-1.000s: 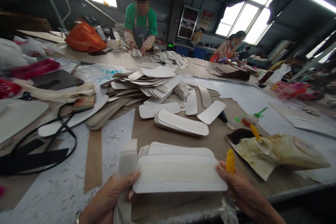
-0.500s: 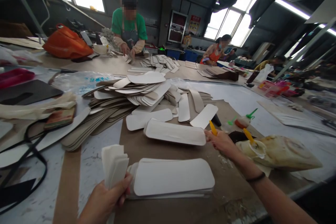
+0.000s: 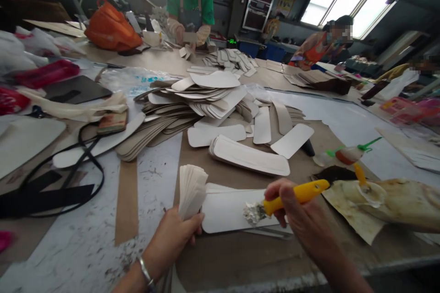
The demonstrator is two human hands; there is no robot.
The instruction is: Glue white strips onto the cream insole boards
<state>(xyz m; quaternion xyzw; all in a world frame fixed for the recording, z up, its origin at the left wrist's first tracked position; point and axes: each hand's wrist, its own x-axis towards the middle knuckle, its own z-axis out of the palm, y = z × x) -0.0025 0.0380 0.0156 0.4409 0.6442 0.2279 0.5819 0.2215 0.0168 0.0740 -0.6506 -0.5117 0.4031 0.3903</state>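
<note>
My left hand (image 3: 175,238) is closed on a bunch of white strips (image 3: 191,190) that stand up and fan out above my fingers. My right hand (image 3: 302,222) grips a yellow-handled brush (image 3: 295,196) whose glue-caked bristles touch the right part of a white rounded panel (image 3: 227,210). That panel tops a short stack lying on brown paper (image 3: 240,256) close to the table's near edge.
Another stack of white panels (image 3: 249,155) lies just beyond, and a big heap (image 3: 195,105) behind it. A glue-smeared sheet with a pot (image 3: 373,192) and a squeeze bottle (image 3: 347,153) sit at right. Black straps (image 3: 51,187) lie left. Two other people work across the table.
My right hand came back from the glue pot at the right and set the brush on the near panel. The left hand kept hold of the strips; the camera tilted down.
</note>
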